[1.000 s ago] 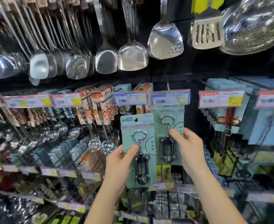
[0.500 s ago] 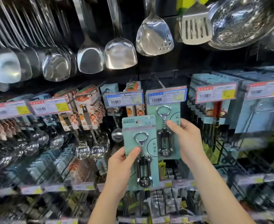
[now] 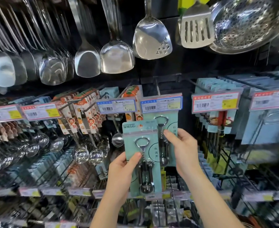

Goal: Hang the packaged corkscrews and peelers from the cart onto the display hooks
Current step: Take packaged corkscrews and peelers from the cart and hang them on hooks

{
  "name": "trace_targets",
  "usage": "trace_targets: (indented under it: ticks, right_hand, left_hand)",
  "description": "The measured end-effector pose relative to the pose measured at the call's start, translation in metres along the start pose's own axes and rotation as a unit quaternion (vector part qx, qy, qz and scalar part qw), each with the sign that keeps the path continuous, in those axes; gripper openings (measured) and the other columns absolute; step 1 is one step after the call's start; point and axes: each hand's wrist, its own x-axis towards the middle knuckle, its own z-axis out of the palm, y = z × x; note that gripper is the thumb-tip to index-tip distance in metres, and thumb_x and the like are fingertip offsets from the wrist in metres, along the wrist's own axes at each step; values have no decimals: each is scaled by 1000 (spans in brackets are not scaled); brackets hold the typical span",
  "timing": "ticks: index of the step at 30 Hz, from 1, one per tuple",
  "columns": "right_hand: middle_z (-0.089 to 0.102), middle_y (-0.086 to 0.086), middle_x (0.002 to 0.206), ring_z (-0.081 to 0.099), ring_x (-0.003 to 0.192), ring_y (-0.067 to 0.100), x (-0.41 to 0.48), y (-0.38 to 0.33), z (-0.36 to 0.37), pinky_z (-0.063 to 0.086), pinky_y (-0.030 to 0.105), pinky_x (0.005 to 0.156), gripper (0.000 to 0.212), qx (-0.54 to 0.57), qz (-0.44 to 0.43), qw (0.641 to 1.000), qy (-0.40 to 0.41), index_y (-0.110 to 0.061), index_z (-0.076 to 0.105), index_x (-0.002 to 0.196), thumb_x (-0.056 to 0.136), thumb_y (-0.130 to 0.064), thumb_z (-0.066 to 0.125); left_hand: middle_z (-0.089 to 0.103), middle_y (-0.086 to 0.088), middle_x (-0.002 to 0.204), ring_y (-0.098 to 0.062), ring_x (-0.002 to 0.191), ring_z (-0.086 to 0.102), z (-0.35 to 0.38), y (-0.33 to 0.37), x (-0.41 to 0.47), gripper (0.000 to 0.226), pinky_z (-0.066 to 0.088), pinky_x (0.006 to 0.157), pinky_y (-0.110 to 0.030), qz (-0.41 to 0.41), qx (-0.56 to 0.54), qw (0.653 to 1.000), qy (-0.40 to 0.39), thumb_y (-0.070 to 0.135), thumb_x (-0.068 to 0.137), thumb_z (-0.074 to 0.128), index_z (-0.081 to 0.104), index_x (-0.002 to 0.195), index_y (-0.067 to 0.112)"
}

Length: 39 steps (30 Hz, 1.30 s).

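Note:
My left hand (image 3: 121, 176) grips a packaged corkscrew (image 3: 142, 155) on a teal card, held upright in front of the shelves. Just behind it to the right a second packaged corkscrew (image 3: 170, 127) hangs under a blue price tag (image 3: 161, 102), and my right hand (image 3: 183, 148) pinches its right edge. The display hook (image 3: 157, 87) runs back from that tag to the dark panel. The front card overlaps the left part of the hanging one. The cart is out of view.
Steel spatulas and ladles (image 3: 115, 58) hang overhead, with a perforated strainer (image 3: 250, 22) at upper right. Orange-carded peelers (image 3: 84, 111) and more tagged hooks fill the row to the left. Teal packs (image 3: 217, 89) hang to the right. Lower hooks and price rails (image 3: 53, 191) jut out below.
The view has tilted up a little, so the shelves sit lower in frame. Both hands hold the two corkscrew cards as before, the front card slightly lower against the hanging one.

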Motion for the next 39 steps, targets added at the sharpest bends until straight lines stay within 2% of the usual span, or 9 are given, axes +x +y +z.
trace_targets:
  ticks: [6,11,15,19,21,25,29,33,39]
  right_hand:
    - [82,10,109,76,109,29,4,-7,-3,58,47,96,16,50,72,995,-40,-6,80,110,95,-9,73]
    - [84,-5,94,78,93,11,34,-8,0,61,23,77,8,-7,53,999,-9,-17,81,95,95,-11,75]
    - [83,4,102,78,103,27,73,1,5,62,47,93,13,-46,75,996,-11,-12,81,104,92,-16,77]
    - [81,9,109,78,102,24,100,4,11,62,27,72,18,-11,101,994,-30,-6,76,113,97,-11,71]
    - [78,3,111,75,110,24,107,6,15,62,32,83,19,-33,94,995,-25,-14,72,112,94,-19,75]
    - [60,-1,137,61,128,22,95,11,16,49,46,111,72,-95,87,991,31,-21,53,142,78,-36,82]
    - [77,8,121,73,103,22,38,5,-2,54,37,87,38,24,144,988,-56,-10,66,128,103,-38,61]
    - [76,8,129,70,122,24,-8,-1,-17,52,45,106,35,63,145,962,-221,-11,69,133,105,-28,58]
    - [79,14,119,74,114,30,-13,1,-21,58,39,95,24,57,60,989,-123,-2,72,122,103,0,58]
  left_hand:
    - [83,2,117,-17,113,76,-1,0,-2,24,56,106,-46,-5,-21,1000,4,20,99,68,78,121,19]
    - [83,0,118,-22,116,75,0,-3,0,20,53,110,-52,-8,-18,1000,22,18,98,71,82,115,22]
    - [83,2,117,-17,114,76,6,-4,1,21,55,107,-44,2,-18,999,28,17,99,70,80,118,19]
    - [83,3,115,-14,112,77,14,-2,4,20,56,98,-33,-4,-18,1000,16,17,101,69,79,119,17]
    - [83,3,116,-14,113,77,17,-5,6,19,55,97,-32,-13,-15,1000,3,16,101,70,80,117,17]
    - [84,2,114,-14,110,78,23,-7,7,18,57,93,-29,-15,-17,1000,-6,15,101,69,80,116,16]
    - [84,3,114,-14,110,78,26,-5,11,18,58,98,-36,-3,-16,1000,-7,16,101,69,81,114,19]
    - [83,4,117,-13,112,77,31,-2,15,20,58,95,-28,19,-17,1000,-15,16,102,68,78,120,18]
    - [81,7,117,-12,113,75,42,-8,18,28,58,103,-38,23,27,999,-28,33,96,77,70,121,23]
